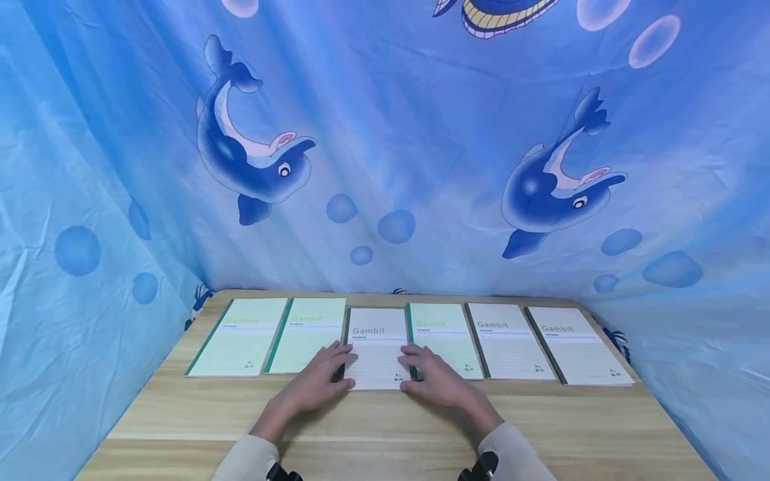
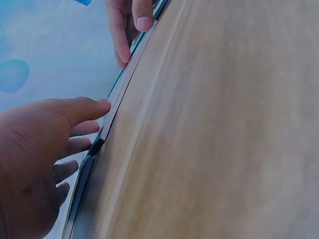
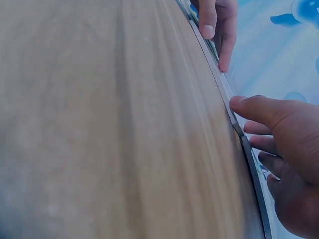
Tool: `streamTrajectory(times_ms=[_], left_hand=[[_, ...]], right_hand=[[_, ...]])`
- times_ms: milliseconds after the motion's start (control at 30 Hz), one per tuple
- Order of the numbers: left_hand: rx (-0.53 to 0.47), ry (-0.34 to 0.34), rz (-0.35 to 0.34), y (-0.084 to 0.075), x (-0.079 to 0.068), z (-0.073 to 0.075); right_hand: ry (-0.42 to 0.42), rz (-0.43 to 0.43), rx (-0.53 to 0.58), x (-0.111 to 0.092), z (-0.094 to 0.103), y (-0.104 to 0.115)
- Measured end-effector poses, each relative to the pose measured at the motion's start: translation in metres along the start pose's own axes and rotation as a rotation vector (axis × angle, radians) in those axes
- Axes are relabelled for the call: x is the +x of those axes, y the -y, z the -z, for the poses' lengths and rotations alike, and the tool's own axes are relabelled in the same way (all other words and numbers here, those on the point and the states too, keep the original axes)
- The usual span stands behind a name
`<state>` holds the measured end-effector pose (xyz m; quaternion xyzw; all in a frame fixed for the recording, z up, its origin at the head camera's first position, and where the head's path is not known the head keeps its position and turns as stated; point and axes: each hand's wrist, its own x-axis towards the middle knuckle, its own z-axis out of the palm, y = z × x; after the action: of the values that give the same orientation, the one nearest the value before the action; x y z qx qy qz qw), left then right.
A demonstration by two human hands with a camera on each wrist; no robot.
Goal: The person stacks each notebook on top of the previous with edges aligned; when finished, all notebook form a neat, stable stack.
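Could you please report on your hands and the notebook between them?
Left hand, right hand at opposite edges of white Gambit notebook. Notebook flat on table. Pale-green notebooks close on both sides.

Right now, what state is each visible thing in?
Central black-spined white notebook: closed, flat
Left hand: fingers apart, at its left edge
Right hand: fingers apart, at its right edge
Three green-spined pale-green notebooks: closed, flat
Two rightmost black-spined white notebooks: closed, flat
Blue dolphin-print cloth: hanging, creased

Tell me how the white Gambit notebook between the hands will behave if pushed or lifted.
The white Gambit notebook should slide rather than tip, lying flat on the wood-grain table. It looks thin, so probably light and somewhat bendy. Its dark spine may flex least.
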<state>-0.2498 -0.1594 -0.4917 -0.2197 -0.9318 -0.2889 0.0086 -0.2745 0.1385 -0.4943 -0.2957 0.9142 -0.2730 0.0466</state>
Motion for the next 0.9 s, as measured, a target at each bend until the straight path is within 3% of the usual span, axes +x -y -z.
streamTrajectory(times_ms=[300,633,800,900], left_hand=[[-0.007,0.025,0.02,0.005,0.001,0.0],[0.011,0.042,-0.078,0.0,-0.003,0.0],[0.04,0.011,-0.038,-0.004,-0.011,-0.002],[0.045,-0.047,-0.003,-0.01,-0.017,-0.004]], right_hand=[[0.01,0.025,0.027,-0.002,0.004,0.0],[0.034,-0.002,0.037,-0.007,0.005,0.002],[0.032,0.001,0.047,-0.012,0.003,0.008],[0.009,0.009,0.044,-0.018,0.001,0.012]])
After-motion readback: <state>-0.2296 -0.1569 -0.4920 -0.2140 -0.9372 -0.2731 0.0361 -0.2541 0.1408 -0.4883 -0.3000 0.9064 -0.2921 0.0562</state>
